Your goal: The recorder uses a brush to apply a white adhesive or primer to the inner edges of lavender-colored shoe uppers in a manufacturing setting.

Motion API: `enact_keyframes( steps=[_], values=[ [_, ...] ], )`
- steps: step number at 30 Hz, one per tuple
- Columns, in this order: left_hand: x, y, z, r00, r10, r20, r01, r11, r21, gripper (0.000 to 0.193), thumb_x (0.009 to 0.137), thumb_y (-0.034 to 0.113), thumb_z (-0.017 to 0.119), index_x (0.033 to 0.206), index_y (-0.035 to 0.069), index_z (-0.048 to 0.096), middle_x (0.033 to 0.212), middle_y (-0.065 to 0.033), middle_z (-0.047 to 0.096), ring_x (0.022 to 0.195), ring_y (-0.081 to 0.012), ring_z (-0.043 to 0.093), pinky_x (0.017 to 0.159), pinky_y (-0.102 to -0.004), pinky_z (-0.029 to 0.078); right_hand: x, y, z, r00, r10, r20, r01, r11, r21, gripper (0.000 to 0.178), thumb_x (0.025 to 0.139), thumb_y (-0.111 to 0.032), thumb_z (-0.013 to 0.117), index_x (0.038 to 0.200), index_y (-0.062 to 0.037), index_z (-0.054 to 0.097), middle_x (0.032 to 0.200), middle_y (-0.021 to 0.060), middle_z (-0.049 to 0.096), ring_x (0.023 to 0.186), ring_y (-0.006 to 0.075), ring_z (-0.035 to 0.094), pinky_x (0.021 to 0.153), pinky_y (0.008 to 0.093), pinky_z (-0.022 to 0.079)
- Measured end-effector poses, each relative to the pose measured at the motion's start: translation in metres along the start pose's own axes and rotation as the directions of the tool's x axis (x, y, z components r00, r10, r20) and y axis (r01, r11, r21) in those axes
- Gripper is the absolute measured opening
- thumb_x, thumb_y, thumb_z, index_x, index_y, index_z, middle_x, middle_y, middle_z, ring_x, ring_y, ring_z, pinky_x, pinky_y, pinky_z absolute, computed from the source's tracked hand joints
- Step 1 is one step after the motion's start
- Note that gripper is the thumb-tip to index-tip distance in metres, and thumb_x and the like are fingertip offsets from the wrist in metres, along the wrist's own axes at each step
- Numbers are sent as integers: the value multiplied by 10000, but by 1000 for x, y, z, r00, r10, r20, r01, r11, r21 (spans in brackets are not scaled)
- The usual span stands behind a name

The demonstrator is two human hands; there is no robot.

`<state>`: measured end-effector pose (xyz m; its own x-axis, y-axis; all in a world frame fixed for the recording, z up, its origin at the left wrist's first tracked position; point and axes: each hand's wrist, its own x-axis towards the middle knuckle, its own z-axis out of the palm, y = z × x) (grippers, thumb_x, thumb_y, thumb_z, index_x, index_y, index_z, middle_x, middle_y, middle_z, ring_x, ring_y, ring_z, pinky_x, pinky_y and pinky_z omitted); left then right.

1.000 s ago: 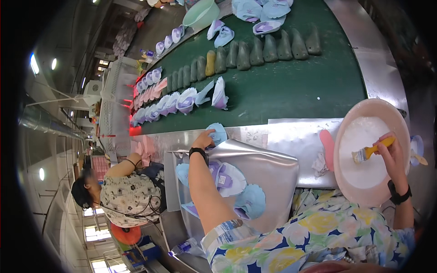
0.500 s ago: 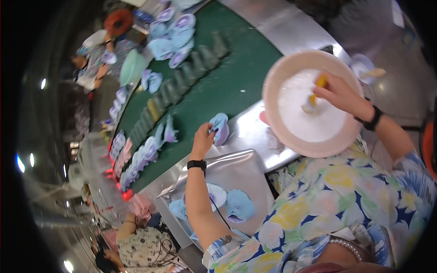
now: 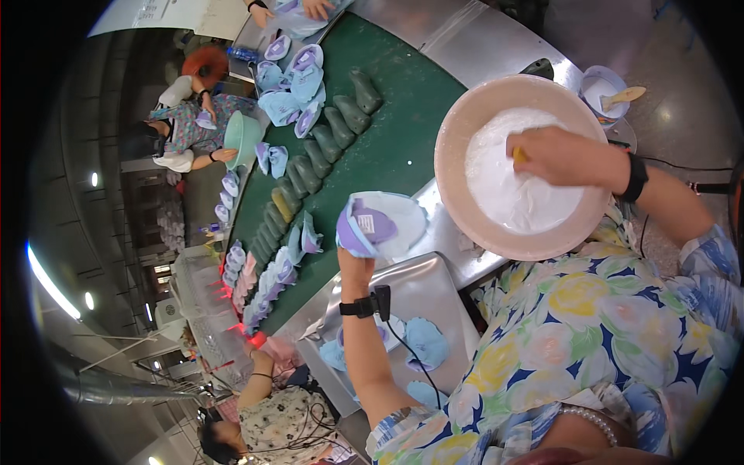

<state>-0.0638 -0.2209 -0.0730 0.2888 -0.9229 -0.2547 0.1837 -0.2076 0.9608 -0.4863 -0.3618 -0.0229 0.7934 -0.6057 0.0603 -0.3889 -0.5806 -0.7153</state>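
My left hand (image 3: 355,267) is closed on a light blue and purple shoe upper (image 3: 403,221), raised beside the green belt. Its purple lining with a white label faces up, and most of my fingers are behind it. My right hand (image 3: 554,156) grips a brush by its yellow handle (image 3: 521,156) over a large pale pink basin (image 3: 452,198). The basin holds white liquid (image 3: 508,205), and the brush's lower end dips into it. Under my left forearm, a metal tray (image 3: 453,306) carries several more blue uppers (image 3: 426,346).
Dark green shoe lasts (image 3: 325,143) stand in a row on the green belt (image 3: 403,101), with blue and purple uppers (image 3: 267,283) beside them. A small tub (image 3: 603,87) with a brush sits beyond the basin. Co-workers (image 3: 194,124) are at the far side and near left (image 3: 271,422).
My left hand has lifted the shoe upper and turned it so its lining shows. My right hand has lowered the brush and moved it left within the basin. The view has shifted slightly.
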Motion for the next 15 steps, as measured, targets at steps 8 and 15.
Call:
enact_keyframes(
  steps=[8, 15],
  values=[
    [2, 15, 95, 953, -37, 301, -7, 990, 143, 535, 997, 318, 572, 1455, 67, 451, 1368, -94, 575, 1204, -245, 605, 1026, -421, 510, 18, -17, -56, 914, -129, -384, 228, 947, 226, 223, 947, -230, 633, 1041, -36, 572, 798, 128, 639, 694, 269, 608, 650, 359, 463],
    [-6, 16, 158, 960, 212, 181, -185, 970, -156, 674, 981, 339, 596, 1533, 95, 297, 1470, -113, 455, 1305, -280, 520, 1057, -469, 484, 10, -18, -55, 924, 36, -381, 75, 959, 272, 256, 926, -231, 688, 995, -20, 561, 831, 129, 668, 740, 257, 652, 675, 329, 493]
  ],
)
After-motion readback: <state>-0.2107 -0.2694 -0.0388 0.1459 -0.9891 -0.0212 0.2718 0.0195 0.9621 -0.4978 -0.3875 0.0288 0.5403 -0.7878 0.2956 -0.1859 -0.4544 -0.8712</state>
